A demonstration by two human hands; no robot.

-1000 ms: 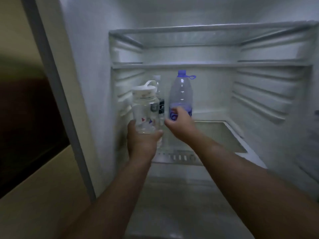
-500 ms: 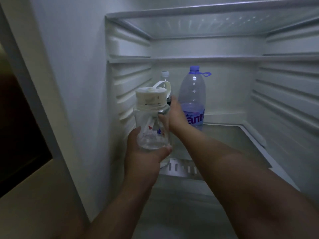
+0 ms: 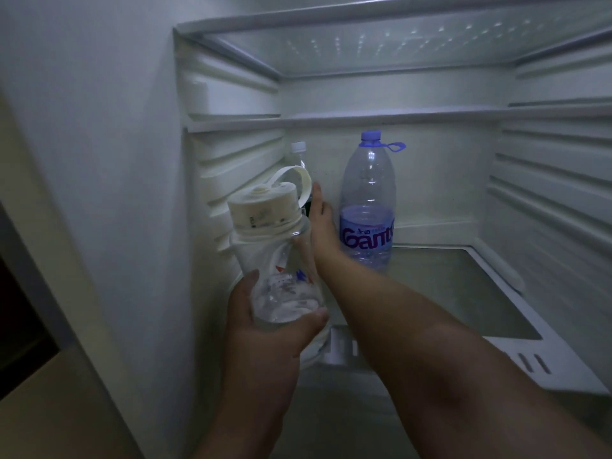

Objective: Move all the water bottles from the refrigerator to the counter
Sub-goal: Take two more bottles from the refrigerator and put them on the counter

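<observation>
My left hand [image 3: 265,332] grips the base of a clear bottle with a cream lid and loop handle [image 3: 275,260], held tilted in front of the open refrigerator. Behind it, a small bottle with a white cap [image 3: 298,154] stands at the back left of the glass shelf [image 3: 463,293]. My right hand [image 3: 323,226] reaches in and wraps this small bottle, thumb up along its dark label; its fingers are hidden behind the held bottle. Just right of that hand, a tall clear bottle with a purple cap and label [image 3: 367,207] stands upright.
An upper glass shelf [image 3: 397,44] hangs close above the bottles. The ribbed refrigerator side walls [image 3: 546,180] close in the shelf left and right. The outer white side of the refrigerator [image 3: 99,160] fills the left, with a beige surface beyond it.
My right hand left the purple bottle and moved left to the small white-capped bottle. The left hand drew the cream-lidded bottle nearer and lower. My head moved closer.
</observation>
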